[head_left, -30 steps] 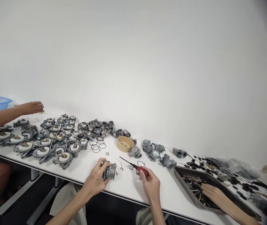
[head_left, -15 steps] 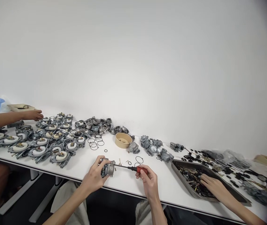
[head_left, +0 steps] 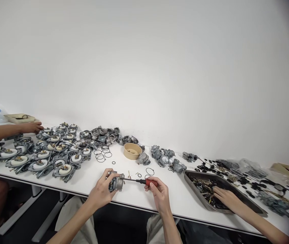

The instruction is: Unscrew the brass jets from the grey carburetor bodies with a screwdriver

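Observation:
My left hand (head_left: 104, 188) is wrapped round a grey metal carburetor (head_left: 118, 183), holding it on its side just above the front edge of the white table (head_left: 131, 197). My right hand (head_left: 159, 192) grips the red handle of a screwdriver (head_left: 151, 183). The screwdriver lies level, its black shaft pointing left with the tip at the right side of the carburetor; the exact contact is too small to make out. Behind them lie small brass parts (head_left: 129, 174) and black rubber rings (head_left: 150, 171).
Carburetors with white floats (head_left: 40, 164) crowd the left. A round tan box (head_left: 132, 151) and more carburetors (head_left: 162, 155) stand behind. Another person's hand (head_left: 223, 196) is in a metal tray (head_left: 202, 200) at right; another hand (head_left: 34, 127) reaches in at far left.
The view has shifted slightly. My hands keep the same hold on the carburetor and screwdriver. The other person's hand at far left has moved a little left and lower.

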Demonstrator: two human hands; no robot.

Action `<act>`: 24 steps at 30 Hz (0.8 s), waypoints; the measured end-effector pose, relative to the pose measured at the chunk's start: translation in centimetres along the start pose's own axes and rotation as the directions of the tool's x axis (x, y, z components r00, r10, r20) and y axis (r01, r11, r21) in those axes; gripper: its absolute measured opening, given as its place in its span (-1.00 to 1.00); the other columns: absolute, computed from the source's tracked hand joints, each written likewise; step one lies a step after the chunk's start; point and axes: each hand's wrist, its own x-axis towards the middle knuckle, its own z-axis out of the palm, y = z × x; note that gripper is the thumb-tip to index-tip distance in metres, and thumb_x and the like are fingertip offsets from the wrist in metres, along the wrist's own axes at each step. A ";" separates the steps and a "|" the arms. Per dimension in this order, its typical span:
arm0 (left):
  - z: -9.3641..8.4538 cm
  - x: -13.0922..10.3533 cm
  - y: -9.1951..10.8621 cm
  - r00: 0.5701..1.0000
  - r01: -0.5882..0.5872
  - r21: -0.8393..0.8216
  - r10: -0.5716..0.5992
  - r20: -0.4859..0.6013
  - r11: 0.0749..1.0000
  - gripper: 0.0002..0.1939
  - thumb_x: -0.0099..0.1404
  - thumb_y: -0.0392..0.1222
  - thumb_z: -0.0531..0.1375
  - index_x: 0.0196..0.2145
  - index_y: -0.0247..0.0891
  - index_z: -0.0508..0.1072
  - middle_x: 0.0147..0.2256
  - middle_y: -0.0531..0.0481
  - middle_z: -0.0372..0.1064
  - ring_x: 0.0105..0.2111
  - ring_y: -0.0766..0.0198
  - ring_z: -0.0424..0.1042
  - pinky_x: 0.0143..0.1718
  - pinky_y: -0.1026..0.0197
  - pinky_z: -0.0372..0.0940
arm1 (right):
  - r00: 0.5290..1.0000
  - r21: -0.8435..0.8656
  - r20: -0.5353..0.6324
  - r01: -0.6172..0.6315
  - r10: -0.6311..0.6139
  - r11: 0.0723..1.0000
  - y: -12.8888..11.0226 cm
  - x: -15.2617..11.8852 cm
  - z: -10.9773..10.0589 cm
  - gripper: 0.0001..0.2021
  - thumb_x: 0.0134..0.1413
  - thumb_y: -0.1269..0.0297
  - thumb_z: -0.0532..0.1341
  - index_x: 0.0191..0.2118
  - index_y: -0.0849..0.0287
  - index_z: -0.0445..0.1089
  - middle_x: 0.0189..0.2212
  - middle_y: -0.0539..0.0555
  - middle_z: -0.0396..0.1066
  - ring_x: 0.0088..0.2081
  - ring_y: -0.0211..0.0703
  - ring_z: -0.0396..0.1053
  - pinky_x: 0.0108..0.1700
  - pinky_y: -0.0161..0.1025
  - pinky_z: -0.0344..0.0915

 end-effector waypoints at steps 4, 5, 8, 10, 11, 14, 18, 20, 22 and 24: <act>-0.1 0.1 0.0 1.000 0.002 0.001 -0.002 0.006 1.000 -0.55 0.17 -0.33 0.24 0.02 -0.07 0.36 0.08 -0.15 0.19 0.05 -0.01 0.41 0.01 0.02 0.42 | 1.000 0.034 -0.025 0.002 -0.001 0.999 0.0 0.0 -0.1 -0.75 0.07 0.15 0.36 -0.19 0.19 0.52 -0.40 0.11 0.51 -0.41 -0.08 0.45 -0.33 -0.16 0.37; -0.1 0.1 0.0 1.000 0.001 0.003 -0.001 0.006 1.000 -0.55 0.17 -0.33 0.24 0.02 -0.07 0.36 0.08 -0.15 0.19 0.05 0.00 0.42 0.02 0.02 0.42 | 1.000 0.033 -0.021 -0.001 0.002 0.999 0.0 0.0 -0.1 -0.75 0.07 0.15 0.36 -0.19 0.20 0.52 -0.39 0.12 0.51 -0.41 -0.08 0.45 -0.32 -0.15 0.37; -0.1 0.0 0.0 1.000 -0.016 0.006 0.016 -0.007 1.000 -0.54 0.17 -0.33 0.24 0.03 -0.07 0.37 0.08 -0.16 0.20 0.03 0.00 0.43 0.00 0.03 0.43 | 1.000 0.014 0.005 -0.004 0.004 1.000 0.0 0.0 0.0 -0.75 0.09 0.15 0.34 -0.18 0.20 0.52 -0.40 0.13 0.51 -0.40 -0.05 0.45 -0.30 -0.12 0.39; -0.1 0.0 0.0 0.999 -0.029 0.008 0.029 -0.013 1.000 -0.54 0.18 -0.31 0.25 0.04 -0.07 0.38 0.08 -0.17 0.22 0.01 -0.01 0.44 -0.05 0.05 0.45 | 1.000 0.002 0.015 0.001 -0.001 1.000 -0.1 0.0 0.0 -0.74 0.09 0.14 0.34 -0.17 0.21 0.51 -0.40 0.13 0.51 -0.40 -0.04 0.46 -0.31 -0.10 0.40; -0.1 0.0 0.0 0.999 -0.034 0.010 0.034 -0.013 0.999 -0.54 0.18 -0.30 0.25 0.05 -0.07 0.38 0.08 -0.17 0.22 0.01 -0.01 0.44 -0.06 0.05 0.45 | 1.000 -0.003 0.016 0.004 -0.004 1.000 -0.1 0.0 0.0 -0.73 0.09 0.13 0.34 -0.17 0.21 0.51 -0.40 0.14 0.51 -0.40 -0.03 0.46 -0.31 -0.09 0.40; 0.0 0.0 -0.2 0.999 -0.035 0.022 0.035 0.006 0.999 -0.53 0.20 -0.28 0.26 0.07 -0.05 0.38 0.08 -0.18 0.21 0.00 -0.01 0.44 -0.04 0.02 0.44 | 1.000 -0.012 0.010 0.008 -0.008 1.000 0.0 0.0 0.0 -0.72 0.08 0.12 0.35 -0.17 0.21 0.51 -0.38 0.15 0.52 -0.40 -0.03 0.46 -0.31 -0.09 0.41; 0.1 0.0 -0.4 0.999 -0.033 0.035 0.032 0.021 0.999 -0.54 0.20 -0.23 0.29 0.06 -0.02 0.40 0.07 -0.18 0.20 0.01 -0.03 0.42 -0.05 0.01 0.43 | 1.000 -0.011 0.014 0.018 -0.018 1.000 0.0 0.0 -0.1 -0.72 0.07 0.11 0.35 -0.18 0.19 0.52 -0.35 0.15 0.52 -0.38 -0.03 0.47 -0.28 -0.10 0.40; 0.1 0.1 -0.4 0.999 -0.037 0.025 0.037 0.024 0.999 -0.55 0.20 -0.22 0.30 0.05 -0.02 0.41 0.07 -0.17 0.20 0.00 -0.01 0.41 -0.05 0.03 0.43 | 0.999 -0.003 0.024 0.030 -0.030 1.000 0.1 0.0 -0.1 -0.73 0.07 0.11 0.36 -0.18 0.18 0.51 -0.35 0.14 0.52 -0.37 -0.05 0.46 -0.28 -0.12 0.39; 0.0 0.2 -0.4 0.999 -0.040 0.007 0.040 0.026 0.999 -0.53 0.18 -0.21 0.33 0.05 -0.02 0.41 0.06 -0.16 0.19 0.01 0.00 0.41 -0.02 0.03 0.41 | 0.999 -0.007 0.026 0.036 -0.035 0.999 0.2 0.1 0.0 -0.73 0.08 0.10 0.36 -0.18 0.19 0.51 -0.38 0.12 0.50 -0.39 -0.08 0.44 -0.31 -0.15 0.37; 0.0 0.2 -0.4 0.999 -0.039 -0.009 0.039 0.029 0.999 -0.52 0.16 -0.21 0.35 0.04 -0.02 0.41 0.05 -0.14 0.18 0.02 0.01 0.40 0.02 0.02 0.39 | 1.000 -0.031 0.004 0.018 -0.017 0.999 0.3 0.2 0.0 -0.72 0.12 0.07 0.32 -0.21 0.20 0.50 -0.46 0.07 0.46 -0.46 -0.14 0.39 -0.39 -0.21 0.34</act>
